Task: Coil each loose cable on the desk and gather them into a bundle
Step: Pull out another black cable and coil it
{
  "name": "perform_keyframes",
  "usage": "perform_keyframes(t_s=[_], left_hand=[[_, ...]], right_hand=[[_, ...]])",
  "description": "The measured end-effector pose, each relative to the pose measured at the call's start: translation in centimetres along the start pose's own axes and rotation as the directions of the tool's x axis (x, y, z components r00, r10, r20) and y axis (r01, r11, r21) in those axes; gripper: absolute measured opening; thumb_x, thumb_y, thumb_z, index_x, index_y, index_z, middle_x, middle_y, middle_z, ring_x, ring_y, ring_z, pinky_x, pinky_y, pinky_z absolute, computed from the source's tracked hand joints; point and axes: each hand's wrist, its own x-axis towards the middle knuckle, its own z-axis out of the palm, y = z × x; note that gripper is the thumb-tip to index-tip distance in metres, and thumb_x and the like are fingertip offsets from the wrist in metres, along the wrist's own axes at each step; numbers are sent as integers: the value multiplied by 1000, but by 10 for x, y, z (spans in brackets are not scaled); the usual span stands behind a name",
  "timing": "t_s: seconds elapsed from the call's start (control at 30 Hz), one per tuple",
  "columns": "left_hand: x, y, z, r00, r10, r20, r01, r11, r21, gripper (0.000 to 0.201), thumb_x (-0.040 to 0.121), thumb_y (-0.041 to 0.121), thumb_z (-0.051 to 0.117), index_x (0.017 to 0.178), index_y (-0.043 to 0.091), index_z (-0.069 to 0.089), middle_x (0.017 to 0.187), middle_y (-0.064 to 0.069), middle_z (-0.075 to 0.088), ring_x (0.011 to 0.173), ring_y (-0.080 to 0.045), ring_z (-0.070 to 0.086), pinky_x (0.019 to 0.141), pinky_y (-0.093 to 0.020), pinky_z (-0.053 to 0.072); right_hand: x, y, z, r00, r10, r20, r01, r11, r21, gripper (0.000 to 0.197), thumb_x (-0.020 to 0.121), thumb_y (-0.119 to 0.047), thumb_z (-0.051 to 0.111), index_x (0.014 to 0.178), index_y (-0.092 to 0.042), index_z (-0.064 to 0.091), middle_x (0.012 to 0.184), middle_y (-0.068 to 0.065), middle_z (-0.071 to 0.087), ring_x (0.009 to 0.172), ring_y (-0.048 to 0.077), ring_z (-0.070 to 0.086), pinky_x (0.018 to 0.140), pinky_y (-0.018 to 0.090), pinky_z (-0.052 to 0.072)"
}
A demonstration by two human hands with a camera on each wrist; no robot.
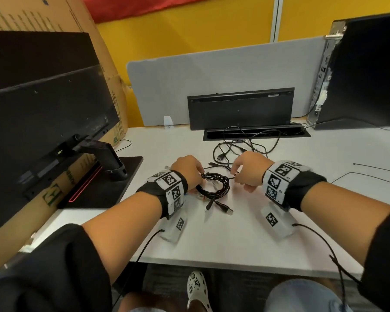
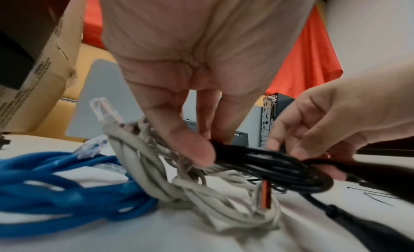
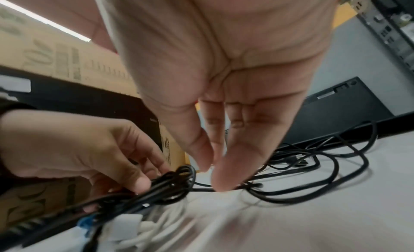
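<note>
A coiled black cable (image 1: 214, 188) lies on the white desk (image 1: 268, 239) between my hands, its USB ends (image 1: 225, 209) trailing toward me. My left hand (image 1: 198, 176) grips the coil's left side; in the left wrist view the thumb (image 2: 197, 149) and fingers pinch the black loops (image 2: 268, 162). My right hand (image 1: 236, 176) pinches a strand of the same black cable at the coil's right edge, thumb (image 3: 224, 174) pressed on it. A grey coiled cable (image 2: 190, 186) and a blue coiled cable (image 2: 56, 185) lie under and left of the black coil.
Loose black cables (image 1: 245, 143) sprawl behind my hands, near the open desk cable slot (image 1: 257, 132). A monitor (image 1: 43, 122) on its stand fills the left, with a cardboard box behind it. A computer tower (image 1: 358, 75) stands at the back right.
</note>
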Motion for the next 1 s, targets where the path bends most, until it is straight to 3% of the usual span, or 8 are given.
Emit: perform_keyframes(t_s=[0.1,0.23,0.3,0.4,0.53,0.73,0.9,1.0], left_hand=[[2,2,0,1000,5,-16,-4,999,42,20,81,12,73,97,24,72,79,0,65,77,-24,72,64,-38,62],[5,2,1,1000,15,-16,-14,996,83,20,78,12,76,94,23,73,71,1,63,74,-25,72,61,-39,62],[8,1,2,1000,16,-8,-15,997,81,20,79,8,74,93,22,73,68,-2,64,70,-28,72,58,-41,62],[10,1,2,1000,25,-7,-24,996,80,18,80,7,72,91,20,72,67,-2,63,71,-29,72,59,-42,62],[13,3,2,1000,27,14,-28,996,86,17,79,6,71,88,20,72,65,-1,63,68,-25,70,63,-40,62],[24,14,2,994,79,-78,-56,963,262,37,85,34,68,117,14,64,117,-5,64,99,-21,61,77,-27,48],[32,58,-20,852,335,-403,-426,891,-159,58,89,47,62,137,19,47,133,5,51,117,-11,50,95,-26,40],[37,100,-38,804,476,-356,-575,774,-266,36,92,39,60,125,23,59,116,11,63,103,1,57,94,-23,45]], right_hand=[[9,3,2,991,-125,44,128,988,-85,39,90,-9,63,126,-26,59,97,-5,51,63,18,68,55,25,59],[21,5,5,974,-179,136,218,901,-375,40,91,-19,64,131,-24,60,121,-1,62,55,1,43,35,4,37],[27,8,4,978,-165,128,204,883,-423,32,90,-23,66,122,-19,67,127,0,62,68,7,55,48,2,43],[35,14,-5,983,-179,30,176,895,-410,20,91,-25,65,106,-16,74,109,1,70,101,19,64,84,25,52],[45,23,-31,965,-181,-188,149,974,-173,20,95,-25,58,102,-15,74,105,2,70,99,20,64,82,26,49],[47,23,-84,880,-196,-434,239,970,47,15,94,-27,59,89,-21,72,89,-2,70,80,12,61,70,23,42],[33,17,-117,834,-305,-460,374,925,65,14,93,-32,61,81,-30,69,56,-15,63,58,-1,63,58,16,43],[20,13,-130,794,-387,-469,473,877,78,13,92,-32,62,82,-35,69,54,-26,59,55,-9,60,51,8,41]])
